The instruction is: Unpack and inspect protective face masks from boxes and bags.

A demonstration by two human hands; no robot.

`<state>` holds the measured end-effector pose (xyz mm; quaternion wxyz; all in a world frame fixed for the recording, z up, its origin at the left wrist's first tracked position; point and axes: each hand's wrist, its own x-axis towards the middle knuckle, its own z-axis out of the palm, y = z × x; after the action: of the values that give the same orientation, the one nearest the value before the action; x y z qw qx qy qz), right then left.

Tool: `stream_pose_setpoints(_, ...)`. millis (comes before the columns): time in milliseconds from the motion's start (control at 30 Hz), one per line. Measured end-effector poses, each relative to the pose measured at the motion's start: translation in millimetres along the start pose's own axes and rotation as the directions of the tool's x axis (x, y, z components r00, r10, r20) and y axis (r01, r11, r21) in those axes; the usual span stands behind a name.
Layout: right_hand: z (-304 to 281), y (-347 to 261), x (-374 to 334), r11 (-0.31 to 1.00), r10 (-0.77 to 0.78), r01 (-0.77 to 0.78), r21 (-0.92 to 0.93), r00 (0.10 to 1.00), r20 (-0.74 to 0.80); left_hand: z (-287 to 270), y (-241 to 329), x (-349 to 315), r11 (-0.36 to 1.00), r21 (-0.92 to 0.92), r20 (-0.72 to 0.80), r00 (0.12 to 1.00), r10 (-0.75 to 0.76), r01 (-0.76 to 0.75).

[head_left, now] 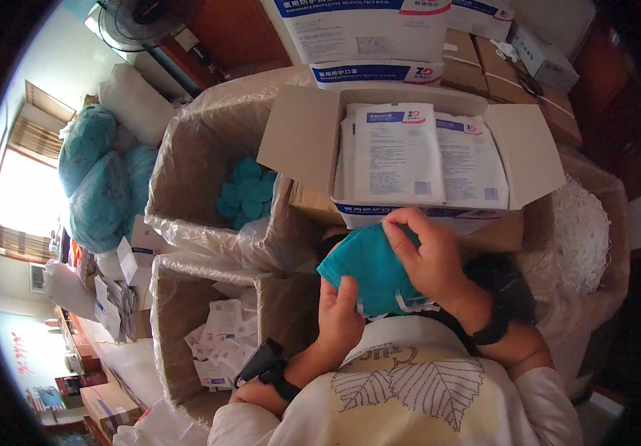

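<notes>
A teal face mask (pixel 368 264) is stretched out between my two hands, just in front of my chest. My left hand (pixel 339 316) grips its lower left edge, thumb on top. At the upper right edge, my right hand (pixel 428 256) pinches the mask between thumb and fingers. White ear loops (pixel 409 303) show along its lower side. Beyond the hands stands an open carton (pixel 532 160) with its flaps spread, filled with flat white mask packets (pixel 395 152). The undersides of both hands are hidden.
To the left, a plastic-lined box (pixel 179 175) holds loose teal masks (pixel 247 193); a nearer lined box (pixel 168 327) holds white packets (pixel 224 334). At right lies a heap of white ear-loop cord (pixel 580 238). Bulging teal bags (pixel 97 201) stand far left, and stacked cartons (pixel 372 37) behind.
</notes>
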<state>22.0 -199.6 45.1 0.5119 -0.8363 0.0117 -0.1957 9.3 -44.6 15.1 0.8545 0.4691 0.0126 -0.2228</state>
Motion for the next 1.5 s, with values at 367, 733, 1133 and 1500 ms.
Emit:
stream_pose_setpoints(367, -23.6, 34.4, -5.9, 0.964, 0.19, -0.19, 0.185, 0.982, 0.016, -53.3, 61.6, 28.3, 0.948, -0.012, -0.364, 0.885, 0.291, -0.317)
stream_pose_setpoints(733, 7.5, -27.3, 28.0, 0.749, 0.271, -0.333, 0.573, 0.943, 0.193, -31.5, 9.2, 5.7, 0.715, 0.413, -0.002, 0.785, 0.62, -0.564)
stream_pose_setpoints(1133, 52.6, -18.2, 38.3, 0.859, 0.217, -0.137, 0.493, 0.97, -0.109, -5.1, -17.1, 1.8, 0.819, 0.101, 0.164, 0.821, 0.547, -0.565)
stream_pose_setpoints(1500, 41.7, -20.1, 34.5, 0.934, 0.069, -0.026, 0.355, 0.992, -0.109, -9.2, -20.8, -0.4, 0.848, 0.215, 0.081, 0.874, 0.48, -0.485)
